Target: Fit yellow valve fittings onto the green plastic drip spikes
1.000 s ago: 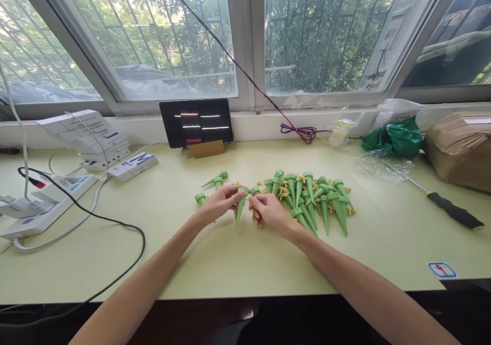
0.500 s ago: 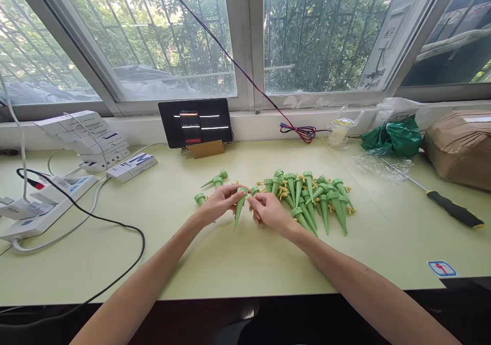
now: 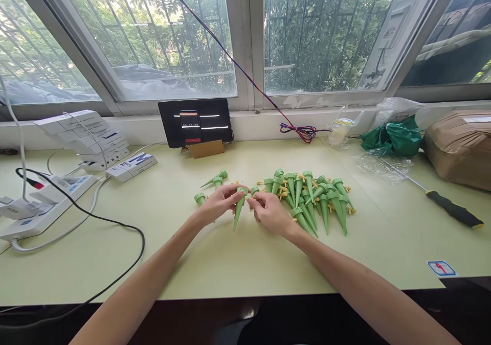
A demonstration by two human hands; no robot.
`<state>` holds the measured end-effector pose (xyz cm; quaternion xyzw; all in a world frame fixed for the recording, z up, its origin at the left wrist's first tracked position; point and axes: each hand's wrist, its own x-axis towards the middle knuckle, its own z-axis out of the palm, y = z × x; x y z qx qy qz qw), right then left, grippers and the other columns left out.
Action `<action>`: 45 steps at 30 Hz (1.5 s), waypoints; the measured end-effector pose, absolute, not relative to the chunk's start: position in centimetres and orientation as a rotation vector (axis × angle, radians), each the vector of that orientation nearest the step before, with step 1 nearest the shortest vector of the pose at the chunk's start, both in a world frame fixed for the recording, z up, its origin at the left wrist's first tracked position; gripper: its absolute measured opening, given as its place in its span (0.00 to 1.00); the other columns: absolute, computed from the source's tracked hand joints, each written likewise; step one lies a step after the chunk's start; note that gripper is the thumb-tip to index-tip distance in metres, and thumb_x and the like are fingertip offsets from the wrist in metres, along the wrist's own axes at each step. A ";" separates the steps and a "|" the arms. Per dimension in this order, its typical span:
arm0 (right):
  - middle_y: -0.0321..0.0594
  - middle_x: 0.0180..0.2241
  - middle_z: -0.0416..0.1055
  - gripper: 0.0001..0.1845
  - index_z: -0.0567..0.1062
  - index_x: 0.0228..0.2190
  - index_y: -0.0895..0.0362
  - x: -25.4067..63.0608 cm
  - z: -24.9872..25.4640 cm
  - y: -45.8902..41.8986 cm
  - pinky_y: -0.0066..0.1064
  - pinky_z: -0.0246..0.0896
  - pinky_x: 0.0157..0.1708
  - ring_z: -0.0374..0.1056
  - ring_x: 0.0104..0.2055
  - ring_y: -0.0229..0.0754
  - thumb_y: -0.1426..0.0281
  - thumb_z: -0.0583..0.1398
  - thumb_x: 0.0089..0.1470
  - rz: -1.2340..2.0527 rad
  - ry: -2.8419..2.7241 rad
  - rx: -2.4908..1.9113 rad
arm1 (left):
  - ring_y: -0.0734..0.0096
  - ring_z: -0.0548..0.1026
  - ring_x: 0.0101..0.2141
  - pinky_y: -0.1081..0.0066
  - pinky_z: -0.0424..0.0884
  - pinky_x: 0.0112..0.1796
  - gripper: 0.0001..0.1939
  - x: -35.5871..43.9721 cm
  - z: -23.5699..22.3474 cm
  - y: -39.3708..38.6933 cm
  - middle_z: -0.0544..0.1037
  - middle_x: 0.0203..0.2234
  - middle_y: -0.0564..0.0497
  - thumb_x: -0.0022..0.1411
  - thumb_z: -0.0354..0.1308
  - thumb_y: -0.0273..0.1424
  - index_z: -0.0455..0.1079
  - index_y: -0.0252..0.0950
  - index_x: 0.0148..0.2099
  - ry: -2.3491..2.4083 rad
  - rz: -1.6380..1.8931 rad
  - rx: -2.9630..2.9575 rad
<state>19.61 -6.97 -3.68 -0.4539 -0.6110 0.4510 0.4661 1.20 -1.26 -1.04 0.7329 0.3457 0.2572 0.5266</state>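
Between the thumb and fingers of my left hand [image 3: 220, 202] is a green plant watering spike [image 3: 238, 214], its ribbed cap up and its tip pointing down. My right hand [image 3: 271, 213] is closed in a pinch at the spike's side, on its small yellow valve [image 3: 246, 198], which the fingertips mostly cover. A few more green spikes [image 3: 200, 198] lie on the table just beyond my left hand. To the right of my right hand spreads a pile of green spikes with yellow valves [image 3: 307, 202].
A tablet [image 3: 166, 125] leans at the back by the window sill. White boxes [image 3: 95, 138] and a power strip [image 3: 49, 212] with cables stand left. On the right lie a screwdriver [image 3: 454, 209], a green plastic bag [image 3: 395, 136] and a brown package [image 3: 460, 151].
Both hands stay in nearly the same place around the spike. The right hand's fingers have shifted very slightly at the valve.
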 end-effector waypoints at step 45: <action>0.29 0.15 0.58 0.16 0.64 0.21 0.55 19.6 -3.5 -7.1 0.27 0.49 0.20 0.54 0.17 0.33 0.63 0.56 0.58 1.075 -1.532 -1.116 | 0.75 0.65 0.26 0.77 0.67 0.26 0.23 1.2 -0.7 -1.5 0.70 0.27 0.52 0.66 0.56 0.47 0.74 0.35 0.52 0.820 0.583 1.757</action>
